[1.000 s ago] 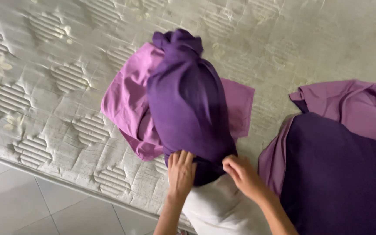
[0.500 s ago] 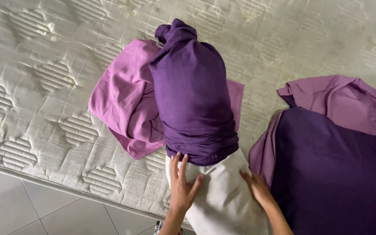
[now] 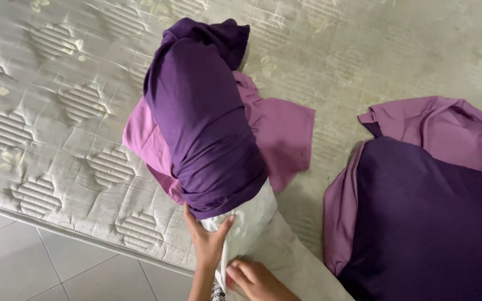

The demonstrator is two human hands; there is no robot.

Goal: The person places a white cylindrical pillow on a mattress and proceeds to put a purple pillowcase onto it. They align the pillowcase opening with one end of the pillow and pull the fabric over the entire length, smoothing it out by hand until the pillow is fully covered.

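Note:
A white pillow [image 3: 263,234] lies over the near edge of a quilted mattress [image 3: 57,111]. A dark purple pillowcase [image 3: 202,122] covers its far part, bunched and wrinkled, with its open hem just above my hands. My left hand [image 3: 206,241] rests flat on the bare white pillow right below that hem, fingers spread. My right hand [image 3: 255,278] is lower down, curled around the pillow's white fabric near the bottom edge of the view. A lighter pink-purple cloth [image 3: 285,134] lies under and around the covered pillow.
A second pillow in a dark purple case [image 3: 430,223] with a lighter purple flap [image 3: 447,128] lies on the mattress at the right. Grey floor tiles [image 3: 40,262] show below the mattress edge at the lower left.
The purple case has slid farther up the pillow, baring more white. My right hand has dropped from the hem to the pillow's near end. The view has shifted right.

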